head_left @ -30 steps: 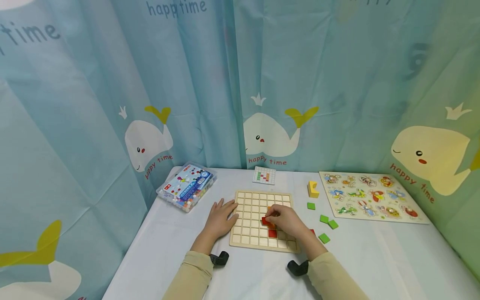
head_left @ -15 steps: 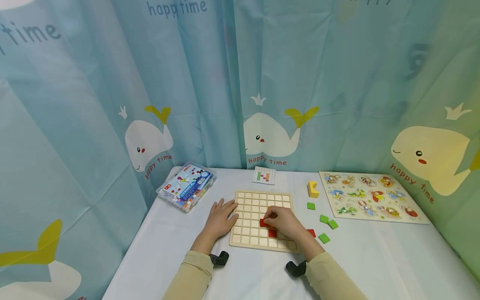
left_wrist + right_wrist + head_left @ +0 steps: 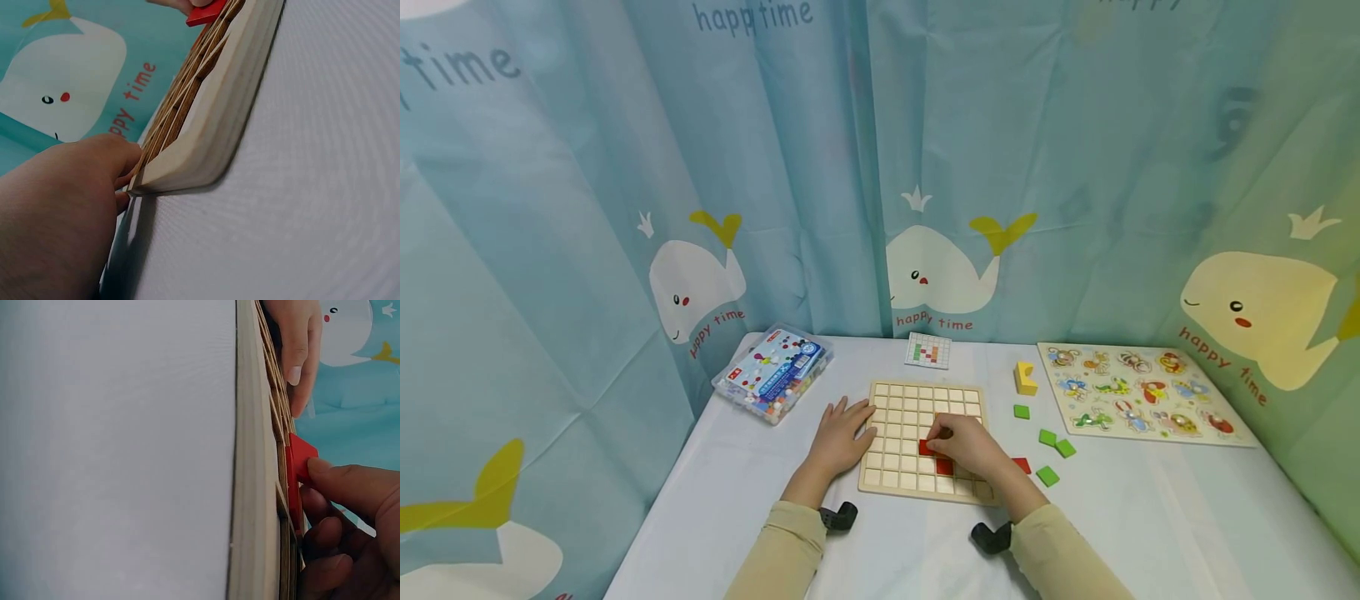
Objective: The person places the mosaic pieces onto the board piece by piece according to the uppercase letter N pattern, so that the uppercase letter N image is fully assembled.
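Note:
My right hand pinches a red square tile between thumb and fingers, over the wooden grid board. In the right wrist view the held tile is tilted at the grid, its lower edge by the cells; whether it sits in one I cannot tell. Another red tile lies in a cell just nearer the person. Part of the board's right side is hidden under the right hand. My left hand rests at the board's left edge, fingers extended, fingertips touching the rim.
Several green tiles and a red tile lie right of the board. Behind it is a small pattern card. A yellow block, an insect puzzle board and a plastic box of beads stand farther out.
My right hand has shifted slightly left and nearer the person with the red tile, uncovering more of the loose red tile at the right. The left hand stays still.

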### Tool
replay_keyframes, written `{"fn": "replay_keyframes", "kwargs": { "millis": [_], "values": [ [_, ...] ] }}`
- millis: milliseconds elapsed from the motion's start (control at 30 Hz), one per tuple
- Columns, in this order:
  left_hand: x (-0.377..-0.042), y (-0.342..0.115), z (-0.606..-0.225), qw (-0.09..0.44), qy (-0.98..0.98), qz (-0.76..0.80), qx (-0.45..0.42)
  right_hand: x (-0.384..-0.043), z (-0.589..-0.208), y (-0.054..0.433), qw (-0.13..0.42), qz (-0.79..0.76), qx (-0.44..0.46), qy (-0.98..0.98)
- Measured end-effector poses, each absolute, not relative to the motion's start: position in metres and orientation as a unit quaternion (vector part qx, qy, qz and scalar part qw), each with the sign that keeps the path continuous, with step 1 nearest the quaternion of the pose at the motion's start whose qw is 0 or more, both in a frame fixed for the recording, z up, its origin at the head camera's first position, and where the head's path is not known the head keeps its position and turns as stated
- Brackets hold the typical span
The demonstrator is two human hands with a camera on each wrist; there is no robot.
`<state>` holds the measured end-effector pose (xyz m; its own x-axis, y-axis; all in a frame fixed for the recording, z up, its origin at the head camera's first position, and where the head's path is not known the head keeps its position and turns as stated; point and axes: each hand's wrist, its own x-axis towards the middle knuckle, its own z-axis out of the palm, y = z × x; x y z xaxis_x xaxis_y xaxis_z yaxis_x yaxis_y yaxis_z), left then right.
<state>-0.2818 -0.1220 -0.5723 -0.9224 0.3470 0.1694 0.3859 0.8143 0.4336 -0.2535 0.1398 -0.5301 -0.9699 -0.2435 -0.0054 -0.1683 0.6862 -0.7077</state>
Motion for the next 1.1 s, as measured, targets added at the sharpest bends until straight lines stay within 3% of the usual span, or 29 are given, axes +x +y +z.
{"fn": "replay_keyframes", "kwargs": {
  "millis": [1100],
  "values": [
    [-0.2828,-0.1219,-0.5758,0.036,-0.951,-0.245,-0.186,-0.2485,-0.5214,0.1416,0.043,-0.333,-0.133,0.933]
  ]
}}
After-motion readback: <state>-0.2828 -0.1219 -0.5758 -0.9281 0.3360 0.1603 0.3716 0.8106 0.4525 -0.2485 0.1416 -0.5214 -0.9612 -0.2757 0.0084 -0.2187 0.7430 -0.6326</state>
